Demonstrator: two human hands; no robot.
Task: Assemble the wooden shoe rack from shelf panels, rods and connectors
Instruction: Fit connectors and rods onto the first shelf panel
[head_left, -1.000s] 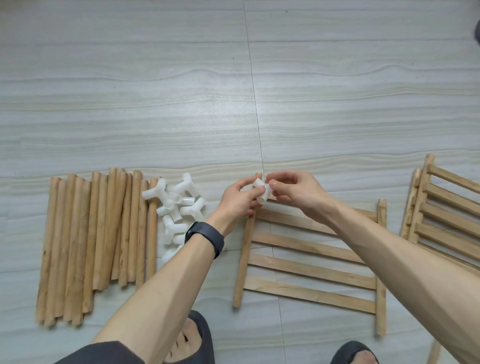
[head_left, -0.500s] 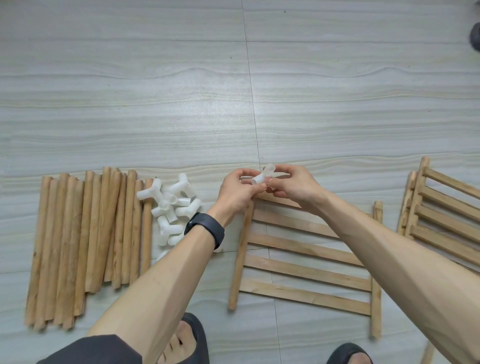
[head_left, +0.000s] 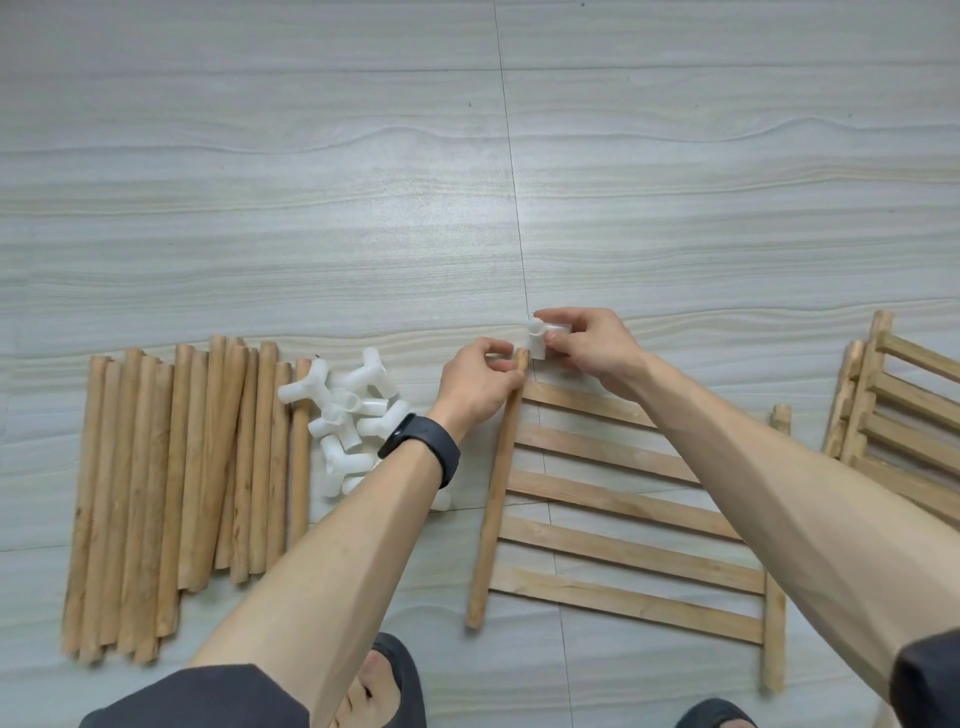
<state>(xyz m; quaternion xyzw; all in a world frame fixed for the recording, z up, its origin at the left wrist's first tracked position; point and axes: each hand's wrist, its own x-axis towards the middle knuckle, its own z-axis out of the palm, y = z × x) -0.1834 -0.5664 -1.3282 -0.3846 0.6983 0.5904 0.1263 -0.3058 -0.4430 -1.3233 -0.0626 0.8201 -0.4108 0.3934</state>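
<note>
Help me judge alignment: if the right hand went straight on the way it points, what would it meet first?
Probably the top end of the shelf panel's left rail, gripped by the left hand; the white connector the right hand pinches is beside it, though depth is unclear.

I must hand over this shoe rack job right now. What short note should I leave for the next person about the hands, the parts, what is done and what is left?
Left hand: grips the top end of the left rod of the shelf panel lying on the floor.
Right hand: pinches one white connector at that rod's tip; I cannot tell whether it is seated.
Parts: loose rods lie far left, spare connectors are piled beside them, more panels are stacked at the right.
Done: no connector clearly fitted.
Left: fit connectors on the panel's rod ends, then add rods and the other panels.
</note>
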